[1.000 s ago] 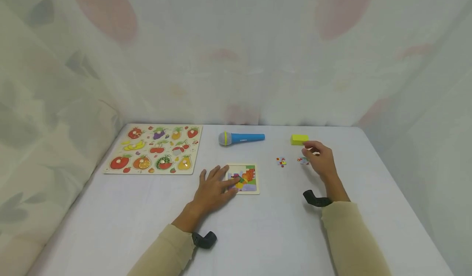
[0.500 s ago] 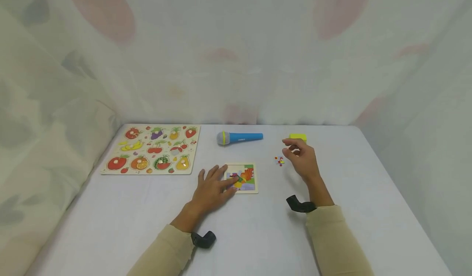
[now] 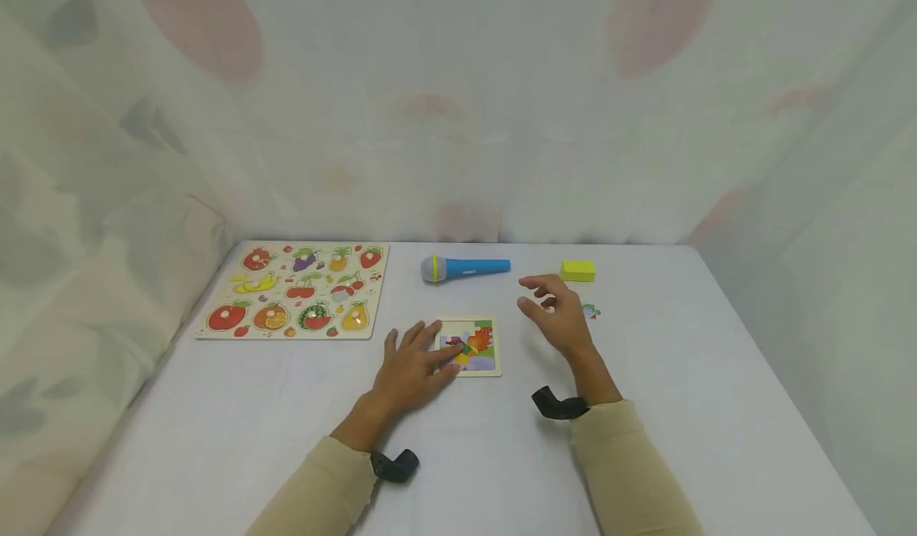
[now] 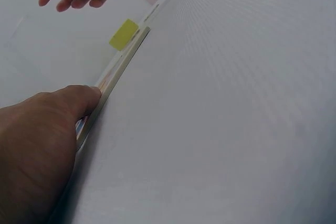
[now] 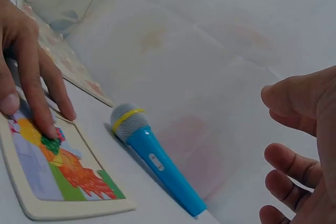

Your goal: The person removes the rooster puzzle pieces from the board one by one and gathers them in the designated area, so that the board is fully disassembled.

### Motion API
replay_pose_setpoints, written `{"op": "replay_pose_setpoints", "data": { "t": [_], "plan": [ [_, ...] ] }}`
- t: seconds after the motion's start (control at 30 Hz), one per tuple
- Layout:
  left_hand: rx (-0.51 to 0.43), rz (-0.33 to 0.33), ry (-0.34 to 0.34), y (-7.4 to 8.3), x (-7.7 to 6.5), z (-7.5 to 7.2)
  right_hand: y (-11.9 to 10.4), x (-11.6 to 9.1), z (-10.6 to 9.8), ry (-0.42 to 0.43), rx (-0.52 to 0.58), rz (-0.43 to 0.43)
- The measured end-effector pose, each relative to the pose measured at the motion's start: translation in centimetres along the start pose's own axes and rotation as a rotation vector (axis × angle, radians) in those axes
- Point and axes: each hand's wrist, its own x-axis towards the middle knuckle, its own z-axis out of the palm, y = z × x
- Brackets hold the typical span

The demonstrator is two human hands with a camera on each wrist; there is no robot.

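My left hand (image 3: 411, 367) rests with spread fingers on a small framed jigsaw puzzle (image 3: 485, 346). Its picture shows an orange, yellow and green figure, and a bare strip shows along the upper part of the frame. To the right of the puzzle, my right hand (image 3: 562, 317) hovers over the table, thumb and fingers apart. Nothing shows between them in the right wrist view, where the right hand (image 5: 304, 150) is at the right edge. Just beyond that hand lies a loose jigsaw piece (image 3: 591, 311). Another loose piece seen earlier is hidden behind the hand.
A fruit peg puzzle board (image 3: 290, 291) lies at the back left of the white table (image 3: 494, 456). Behind the small puzzle lies a blue toy microphone (image 3: 466, 268) with a grey head. A yellow block (image 3: 577, 271) stands at the back right. Curtains surround the table.
My right hand has moved left, from above the right-hand jigsaw piece to above the other one. The right-hand piece has come back into sight. My left hand has stayed on the puzzle.
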Motion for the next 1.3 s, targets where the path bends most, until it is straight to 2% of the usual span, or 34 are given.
{"op": "replay_pose_setpoints", "data": {
  "t": [0.2, 0.47, 0.77, 0.93, 1.2, 1.3],
  "plan": [
    [0.008, -0.006, -0.009, 0.1, 0.0, 0.0, 0.5, -0.3, 2.0, -0.025, -0.059, 0.039],
    [0.017, -0.025, -0.012, 0.1, 0.0, 0.0, 1.6, -0.7, 4.4, -0.066, -0.037, 0.080],
    [0.020, -0.033, -0.003, 0.0, 0.0, 0.2, 3.1, -1.3, 5.8, -0.142, -0.056, 0.143],
    [0.009, -0.026, 0.001, 0.0, 0.1, 0.2, 3.6, -1.5, 6.1, -0.173, -0.135, 0.178],
    [0.015, -0.021, -0.009, 0.0, 0.1, 0.2, 3.6, -1.6, 6.4, -0.218, -0.225, 0.159],
    [0.021, -0.021, -0.008, -0.1, 0.1, 0.3, 3.7, -1.7, 6.6, -0.248, -0.303, 0.147]
  ]
}}
